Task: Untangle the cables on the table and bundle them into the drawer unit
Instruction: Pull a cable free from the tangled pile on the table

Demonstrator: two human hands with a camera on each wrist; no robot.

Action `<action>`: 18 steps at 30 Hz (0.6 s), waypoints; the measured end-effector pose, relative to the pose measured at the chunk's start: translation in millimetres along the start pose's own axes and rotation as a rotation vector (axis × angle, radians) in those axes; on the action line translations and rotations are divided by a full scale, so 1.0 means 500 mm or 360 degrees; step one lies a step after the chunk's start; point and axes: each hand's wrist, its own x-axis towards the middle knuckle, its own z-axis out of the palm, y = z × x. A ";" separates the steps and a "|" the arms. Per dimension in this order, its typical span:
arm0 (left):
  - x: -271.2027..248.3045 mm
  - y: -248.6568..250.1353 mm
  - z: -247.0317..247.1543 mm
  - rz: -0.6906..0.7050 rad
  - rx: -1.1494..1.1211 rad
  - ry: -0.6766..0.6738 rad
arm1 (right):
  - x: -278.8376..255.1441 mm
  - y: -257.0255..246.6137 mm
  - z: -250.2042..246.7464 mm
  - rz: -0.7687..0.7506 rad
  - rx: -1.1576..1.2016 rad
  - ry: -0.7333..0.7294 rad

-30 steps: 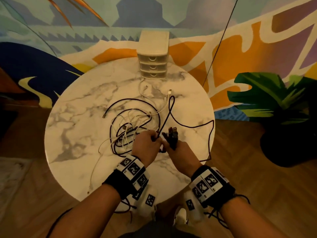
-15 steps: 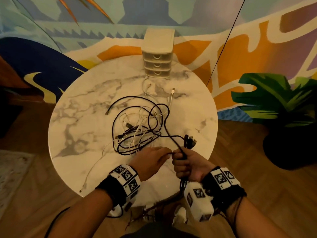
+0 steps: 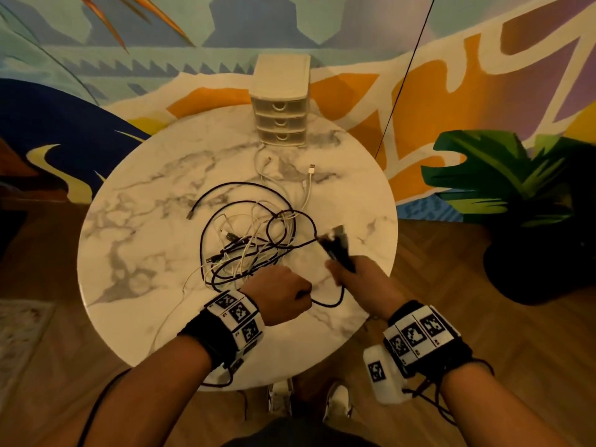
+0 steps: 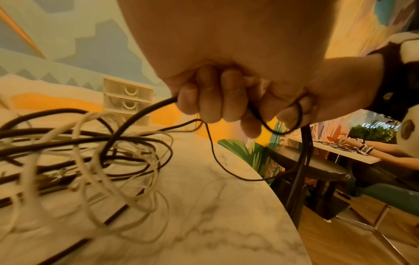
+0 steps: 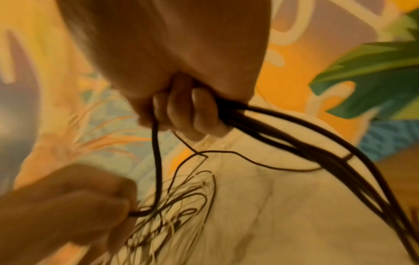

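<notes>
Head view. The right hand (image 3: 358, 279), lower right of centre, grips a gathered bundle of black cable (image 3: 337, 250) whose free run stretches left and upward into the tangle (image 3: 248, 250) at mid-frame on the table (image 3: 135, 240). The left hand (image 3: 280, 296), nearer the tangle, is closed on the same black cable. The drawer unit (image 3: 280, 101) stands at top centre, drawers closed.

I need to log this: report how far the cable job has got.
Done: nothing stored; the drawer unit has all three drawers closed. In hand: the right hand grips a folded black cable bundle while the left hand holds its strand. Left: the tangle of black and white cables on the table.
</notes>
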 end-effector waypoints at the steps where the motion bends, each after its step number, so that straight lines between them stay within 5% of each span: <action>1: -0.005 -0.010 0.006 0.0011 -0.0061 0.0054 | 0.006 0.013 -0.013 0.0111 0.0198 0.0213; 4: -0.019 -0.058 0.032 -0.0106 -0.0124 0.0083 | 0.019 0.056 -0.071 0.0390 0.1106 0.0773; 7: -0.021 -0.100 0.052 -0.0360 -0.0001 0.0115 | 0.011 0.067 -0.117 0.0379 0.1468 0.1066; 12: 0.030 -0.145 0.009 -0.0554 -0.0019 0.0570 | 0.010 0.080 -0.159 0.0098 0.1695 0.1433; 18: 0.034 -0.189 0.056 -0.0950 -0.0319 0.0328 | -0.004 0.170 -0.130 0.0441 0.1249 0.1333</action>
